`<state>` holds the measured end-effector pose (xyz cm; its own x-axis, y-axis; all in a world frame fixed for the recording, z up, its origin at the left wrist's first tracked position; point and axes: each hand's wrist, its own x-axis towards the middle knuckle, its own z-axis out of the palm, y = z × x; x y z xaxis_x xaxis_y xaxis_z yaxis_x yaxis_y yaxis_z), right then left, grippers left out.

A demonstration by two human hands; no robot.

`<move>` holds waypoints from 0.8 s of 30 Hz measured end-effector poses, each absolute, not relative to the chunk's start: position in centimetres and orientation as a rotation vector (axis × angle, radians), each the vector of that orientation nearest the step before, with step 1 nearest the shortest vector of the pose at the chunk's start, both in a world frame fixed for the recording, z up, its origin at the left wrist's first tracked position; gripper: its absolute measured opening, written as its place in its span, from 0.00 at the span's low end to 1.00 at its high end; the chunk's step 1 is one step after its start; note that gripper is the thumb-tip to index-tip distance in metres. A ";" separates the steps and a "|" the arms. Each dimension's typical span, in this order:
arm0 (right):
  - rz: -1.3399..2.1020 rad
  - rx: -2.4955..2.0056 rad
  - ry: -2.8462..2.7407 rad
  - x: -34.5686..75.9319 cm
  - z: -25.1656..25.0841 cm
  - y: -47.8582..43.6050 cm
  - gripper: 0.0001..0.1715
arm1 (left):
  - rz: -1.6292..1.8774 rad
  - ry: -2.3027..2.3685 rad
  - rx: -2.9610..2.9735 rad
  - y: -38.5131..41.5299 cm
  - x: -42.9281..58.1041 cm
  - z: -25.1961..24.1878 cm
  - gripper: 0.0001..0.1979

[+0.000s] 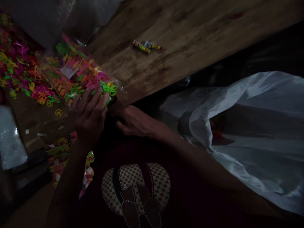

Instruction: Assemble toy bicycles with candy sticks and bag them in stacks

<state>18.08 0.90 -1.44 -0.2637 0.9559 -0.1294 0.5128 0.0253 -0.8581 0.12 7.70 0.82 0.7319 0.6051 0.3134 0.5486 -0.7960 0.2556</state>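
A clear plastic bag [82,76] full of small bright pink, orange, yellow and green plastic pieces lies on the wooden table, with a white paper label inside. My left hand [89,110] rests on its near end, fingers stretched over the plastic beside some green and yellow pieces [109,88]. At the table's edge, my right hand [135,120] is close to the bag's right corner. Its fingers curl inward around something small and dark, too shadowed to make out. Loose colourful pieces [26,69] are heaped to the left, and one yellow ring-shaped piece [58,112] lies apart.
Two small multicoloured tube-like packets [144,46] lie farther back on the table [190,41]. Filled, labelled packs [59,158] hang or lie below the left edge. A large white sack [237,98] gapes at right. Clear plastic [11,139] lies far left.
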 end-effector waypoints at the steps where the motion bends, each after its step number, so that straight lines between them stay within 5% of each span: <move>1: 1.109 -1.575 -1.733 18.0 -1.6 0.4 0.07 | 0.592 0.919 2.796 7.7 0.0 0.8 0.23; 6: 0.757 -1.835 -1.392 16.5 -3.4 0.6 0.16 | 0.593 0.898 2.771 7.8 0.0 0.7 0.26; 14: 0.822 -1.933 -1.536 15.9 -3.3 3.1 0.16 | 0.578 0.900 2.852 7.9 0.6 0.9 0.37; 24: 0.543 -2.034 -1.625 16.0 -4.3 2.2 0.14 | 0.550 0.917 2.879 7.4 1.1 0.8 0.28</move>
<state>16.05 2.21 -4.29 0.2174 0.9760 -0.0113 0.7865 -0.1820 -0.5902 1.06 7.44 0.77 0.7579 0.5716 0.3145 0.5463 -0.8195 0.1730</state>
